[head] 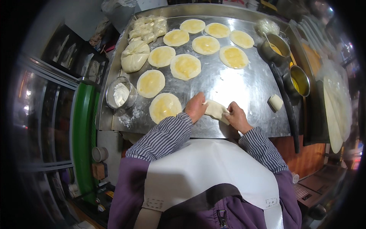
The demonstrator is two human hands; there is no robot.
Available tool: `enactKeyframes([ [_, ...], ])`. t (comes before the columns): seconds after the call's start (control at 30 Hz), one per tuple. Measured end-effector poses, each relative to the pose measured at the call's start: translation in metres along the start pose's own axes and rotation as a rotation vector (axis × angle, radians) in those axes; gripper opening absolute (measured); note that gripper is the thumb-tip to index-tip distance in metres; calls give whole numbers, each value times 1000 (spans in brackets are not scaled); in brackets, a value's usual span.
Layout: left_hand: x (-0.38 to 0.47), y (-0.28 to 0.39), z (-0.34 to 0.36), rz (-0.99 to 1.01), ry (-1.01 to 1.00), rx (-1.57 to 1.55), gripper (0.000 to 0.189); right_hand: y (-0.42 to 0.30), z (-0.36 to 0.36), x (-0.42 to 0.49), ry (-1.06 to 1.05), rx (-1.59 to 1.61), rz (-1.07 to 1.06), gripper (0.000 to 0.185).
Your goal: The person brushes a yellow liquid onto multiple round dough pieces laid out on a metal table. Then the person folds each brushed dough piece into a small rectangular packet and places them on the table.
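Observation:
My left hand [196, 107] and my right hand [238, 117] pinch the two ends of an elongated piece of dough [216, 110] near the front edge of the steel worktop [206, 130]. Left of my left hand lies a flat dough round [165, 108] with a yellow, oily coating. Several similar coated rounds [186, 67] spread over the left and back of the worktop. A small rolled piece of dough [276, 102] rests to the right of my right hand.
At left stand a bowl of flour [121, 93], a large dough lump [135, 56] and plastic-wrapped dough pieces [148, 28]. Along the right side are a metal pot [275, 47] with a utensil, a second pot [298, 81] of yellow liquid, and a long dark rod [286, 110].

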State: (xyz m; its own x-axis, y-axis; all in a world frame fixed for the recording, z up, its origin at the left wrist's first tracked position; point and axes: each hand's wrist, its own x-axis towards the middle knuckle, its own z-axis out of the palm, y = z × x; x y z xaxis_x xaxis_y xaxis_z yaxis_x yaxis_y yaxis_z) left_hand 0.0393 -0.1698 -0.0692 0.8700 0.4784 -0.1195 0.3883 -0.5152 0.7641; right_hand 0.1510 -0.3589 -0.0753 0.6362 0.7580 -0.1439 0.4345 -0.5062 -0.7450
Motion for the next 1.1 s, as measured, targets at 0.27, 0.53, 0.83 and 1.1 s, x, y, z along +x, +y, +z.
enactKeyframes([
  [0.27,1,3,19,451,137,155,26,10,6,-39,-178,540,-145,57],
  [0.53,-45,-12,8,613,-21,277,20,-1,-5,-15,76,-200,-668,26],
  [0.83,-35,-4,17,443,54,158,23,8,13,-13,4,431,-100,10],
  [1.1,-23,-8,27,271,192,102,9,-1,10,11,15,191,52,16],
])
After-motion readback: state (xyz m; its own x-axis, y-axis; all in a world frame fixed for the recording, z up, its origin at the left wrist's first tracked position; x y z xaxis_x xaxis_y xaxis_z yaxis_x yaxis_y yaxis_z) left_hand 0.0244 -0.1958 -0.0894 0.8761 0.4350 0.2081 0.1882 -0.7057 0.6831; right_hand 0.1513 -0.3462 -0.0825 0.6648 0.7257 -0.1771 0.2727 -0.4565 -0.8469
